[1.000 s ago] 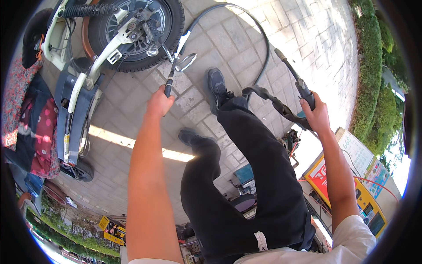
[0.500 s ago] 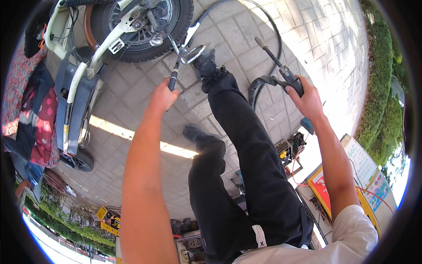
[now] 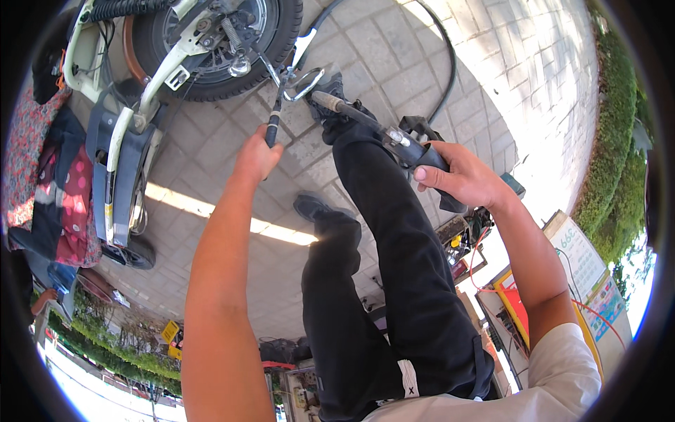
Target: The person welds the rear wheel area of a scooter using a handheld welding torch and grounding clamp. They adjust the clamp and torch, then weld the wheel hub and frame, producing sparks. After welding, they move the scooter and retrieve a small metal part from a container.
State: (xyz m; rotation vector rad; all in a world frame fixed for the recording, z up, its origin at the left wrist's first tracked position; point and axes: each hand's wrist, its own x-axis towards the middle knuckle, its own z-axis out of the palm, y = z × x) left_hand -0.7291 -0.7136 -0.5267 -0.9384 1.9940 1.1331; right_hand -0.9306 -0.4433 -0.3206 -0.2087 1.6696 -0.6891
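Note:
My right hand [image 3: 464, 176] is wrapped round the black handle of a welding torch [image 3: 404, 144]. Its long neck points left, and the tan tip overlaps my shoe [image 3: 332, 88] in the picture, close to a shiny bent metal loop [image 3: 306, 84]. In my left hand [image 3: 259, 156] is a slim dark-handled tool [image 3: 273, 125], gripped near its lower end. The tool's thin upper end meets the metal loop; whether it clamps the loop I cannot tell. The loop sits beside the wheel [image 3: 274, 63] of a two-wheeler with a pale frame [image 3: 167, 77].
A black hose [image 3: 450, 63] curves over the paving at the upper right. Patterned cloths [image 3: 76, 190] hang at the left. Tool boxes and small parts [image 3: 460, 243] lie right of my legs, near a yellow-edged case [image 3: 517, 302] and an orange cord [image 3: 594, 309]. A hedge [image 3: 612, 155] borders the right.
My right hand has moved left and slightly down with the welding torch, swinging its tip left to the metal loop. My left hand has barely moved.

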